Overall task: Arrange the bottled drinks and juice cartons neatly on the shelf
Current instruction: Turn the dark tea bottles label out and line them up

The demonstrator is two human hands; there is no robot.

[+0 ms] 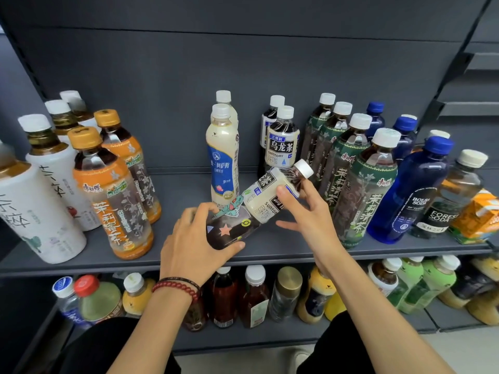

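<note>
A dark Suntory oolong tea bottle (259, 203) with a cream label and cartoon stickers lies tilted over the grey shelf (189, 255), its white cap up to the right. My left hand (194, 238) grips its dark base. My right hand (305, 211) holds it near the neck, thumb on the label. Behind it stand a cream milk-tea bottle (222, 157) and an upright Suntory oolong bottle (283, 141). Green-labelled jasmine tea bottles (361, 190) line up on the right, orange-labelled ones (113, 195) on the left.
White-labelled tea bottles (40, 201) stand at far left. Blue soda bottles (410, 193), a clear soda bottle (448, 195) and an orange juice carton (478, 217) fill the right end. The lower shelf (243, 341) holds several mixed bottles. A bare gap lies between the orange bottles and the milk tea.
</note>
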